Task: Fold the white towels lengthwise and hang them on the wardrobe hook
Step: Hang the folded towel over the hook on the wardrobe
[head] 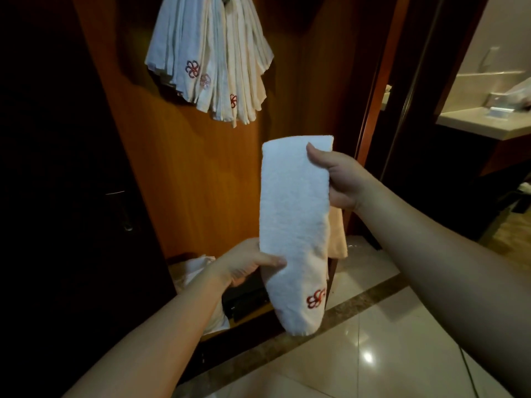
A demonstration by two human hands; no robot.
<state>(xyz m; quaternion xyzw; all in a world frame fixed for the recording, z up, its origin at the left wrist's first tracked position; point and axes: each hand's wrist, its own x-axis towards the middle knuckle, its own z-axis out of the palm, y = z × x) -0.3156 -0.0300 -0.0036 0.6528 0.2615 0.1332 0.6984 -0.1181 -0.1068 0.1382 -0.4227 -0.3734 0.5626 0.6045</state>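
You are holding one folded white towel (293,225) upright before the wardrobe panel (201,168): right hand (336,179) pinching its top, left hand (244,262) gripping lower. Several hung towels (209,58) are showing overhead; this one and a crumpled pile (195,271) appear outstanding.

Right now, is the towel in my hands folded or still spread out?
Folded. The white towel forms a narrow strip, right hand pinching its top, left hand gripping lower down, red logo near the bottom.
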